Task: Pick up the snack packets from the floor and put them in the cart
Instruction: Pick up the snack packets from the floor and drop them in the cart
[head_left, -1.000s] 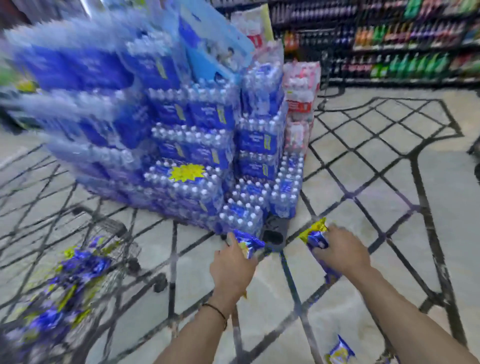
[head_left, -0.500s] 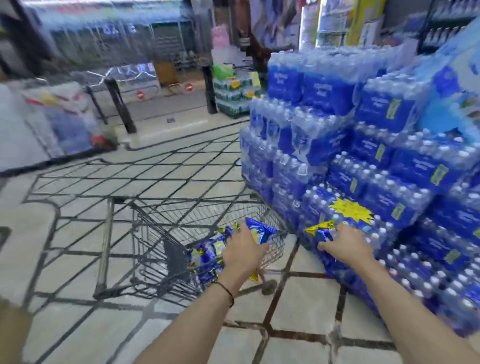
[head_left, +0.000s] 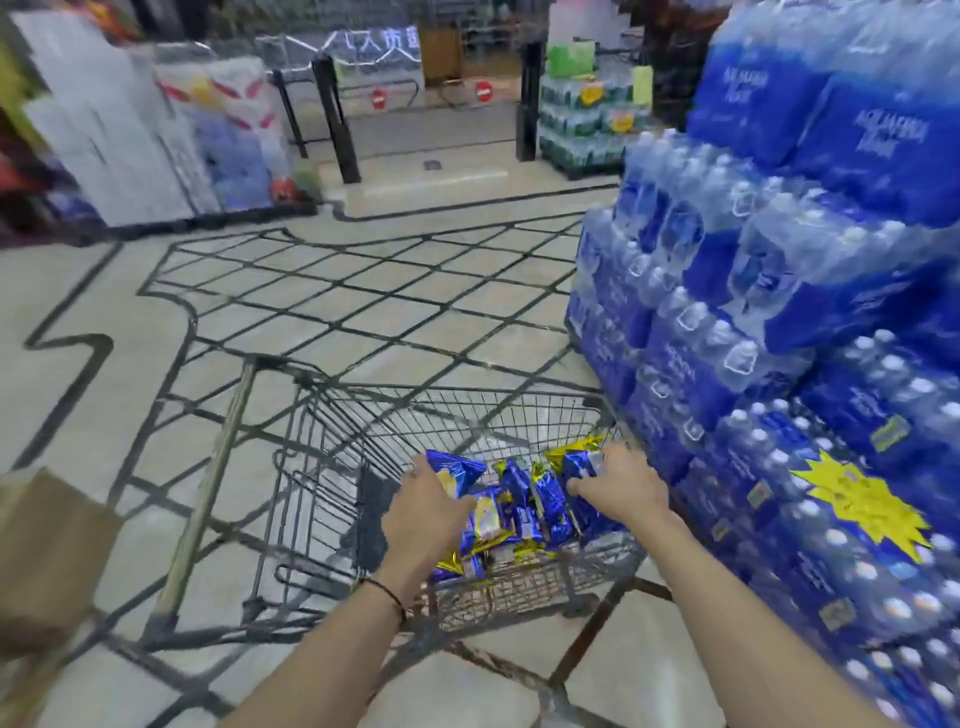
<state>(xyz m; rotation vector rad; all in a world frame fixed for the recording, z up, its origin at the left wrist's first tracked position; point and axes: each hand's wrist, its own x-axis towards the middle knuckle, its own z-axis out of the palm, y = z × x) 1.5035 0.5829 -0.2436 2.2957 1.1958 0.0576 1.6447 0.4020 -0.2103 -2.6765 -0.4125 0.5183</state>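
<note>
A wire shopping cart (head_left: 332, 447) stands on the tiled floor just ahead of me. Its basket holds a heap of blue and gold snack packets (head_left: 524, 514). My left hand (head_left: 423, 525) reaches over the basket's near rim and grips one blue packet (head_left: 454, 470) above the heap. My right hand (head_left: 621, 486) is also over the basket, on the right, shut on another blue and gold packet (head_left: 574, 460). Both packets sit just above the pile, inside the cart's walls.
A tall stack of blue shrink-wrapped water bottle packs (head_left: 769, 332) rises close against the cart's right side. A brown cardboard box (head_left: 47, 556) is at the left edge. Barrier posts (head_left: 332, 119) and more stacked goods stand far back. The cart's handle (head_left: 208, 483) points left.
My view has swung left from the water stack to the cart. Both hands, each still gripping a packet, have moved from beside the cart to over its basket.
</note>
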